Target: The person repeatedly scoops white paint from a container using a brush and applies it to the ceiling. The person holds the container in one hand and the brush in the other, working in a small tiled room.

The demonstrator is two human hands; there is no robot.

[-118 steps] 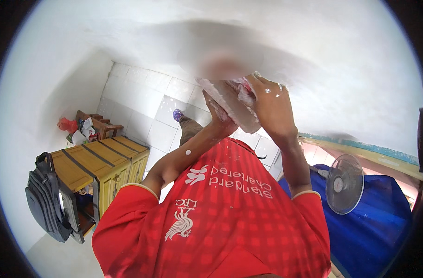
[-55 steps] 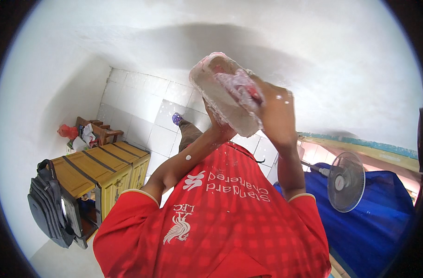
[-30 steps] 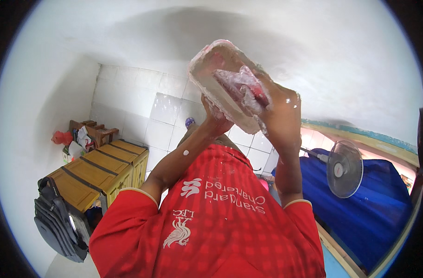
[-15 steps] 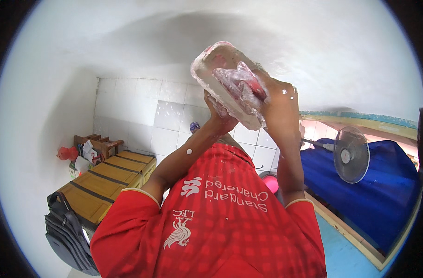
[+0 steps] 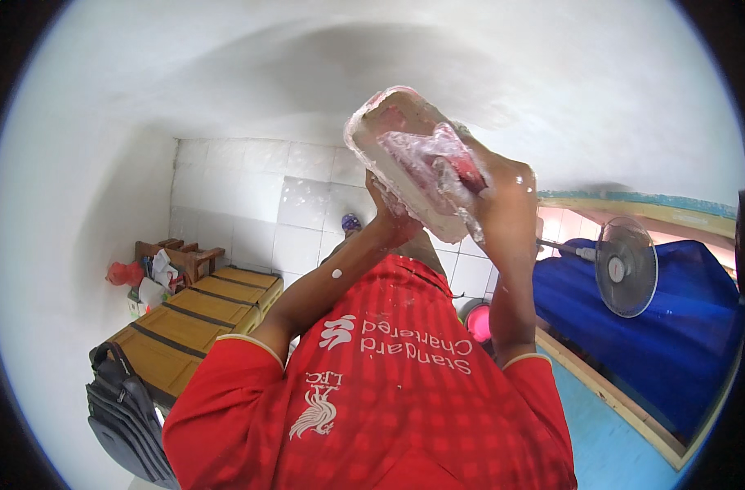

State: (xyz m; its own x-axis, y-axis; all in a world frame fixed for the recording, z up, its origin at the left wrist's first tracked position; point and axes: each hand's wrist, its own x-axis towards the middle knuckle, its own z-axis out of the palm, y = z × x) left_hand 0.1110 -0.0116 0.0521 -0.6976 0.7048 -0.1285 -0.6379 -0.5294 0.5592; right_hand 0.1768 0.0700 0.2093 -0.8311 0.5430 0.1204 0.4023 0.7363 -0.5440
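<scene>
In front of my chest, my left hand (image 5: 386,214) grips an oblong, shallow pale container (image 5: 399,193) from below and the left; its edges are crusted with white paste, with pink showing at the far end. My right hand (image 5: 507,194) is closed on a red tool (image 5: 468,166) smeared thickly with the paste, held over or inside the container at its right side; where its fingers meet the tool is partly hidden. White spots dot the back of that hand and my left forearm.
A white wall (image 5: 601,106) rises ahead above floor tiles (image 5: 299,245). Leftward stand a yellow cabinet (image 5: 185,318), black backpack (image 5: 123,408) and wooden furniture with bags (image 5: 205,260). Rightward are a fan (image 5: 626,267), blue cloth (image 5: 650,351) and, lower down, a pink round object (image 5: 477,322).
The container has turned from side-on to show its inside, and lately shifted slightly right and down with both hands. The view has moved too, bringing the pink object into sight.
</scene>
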